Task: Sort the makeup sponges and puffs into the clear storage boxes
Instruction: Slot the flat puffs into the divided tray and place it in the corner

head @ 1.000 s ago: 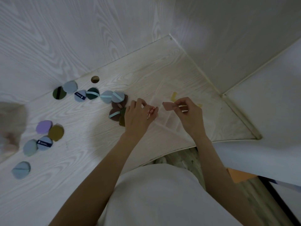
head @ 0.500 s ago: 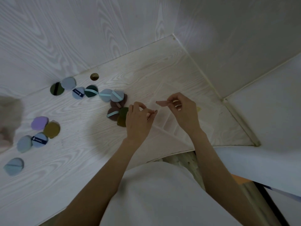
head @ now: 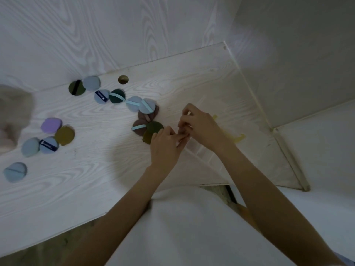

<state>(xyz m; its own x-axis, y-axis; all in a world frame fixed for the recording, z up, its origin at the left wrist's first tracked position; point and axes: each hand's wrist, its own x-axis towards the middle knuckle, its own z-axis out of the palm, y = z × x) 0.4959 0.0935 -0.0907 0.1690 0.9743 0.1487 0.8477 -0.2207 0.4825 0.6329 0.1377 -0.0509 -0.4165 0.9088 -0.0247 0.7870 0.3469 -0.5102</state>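
A small pinkish-brown puff sits between the two hands, mostly hidden by fingers, above the near left part of the clear storage box, a divided transparent tray lying flat on the white wood-grain tabletop. The right hand has its fingers curled round the puff's upper edge, and the left hand meets it from below with fingertips pinched on the lower edge, so both hands are clamped on the same piece. Just left of the left hand an olive-green puff overlaps a brown puff with a pale blue strap, and above them lies a mauve puff partly under a light blue puff with a strap. A row runs up and left from there: another light blue puff, a dark teal puff, a blue puff with a navy label, a grey-blue puff and a dark olive puff with a black strap. Farther left, well apart, a lilac puff, a mustard puff, a second navy-labelled blue puff and a plain grey-blue puff cluster together, with one more blue puff alone near the table's left edge. A round hole opens in the tabletop near the back wall
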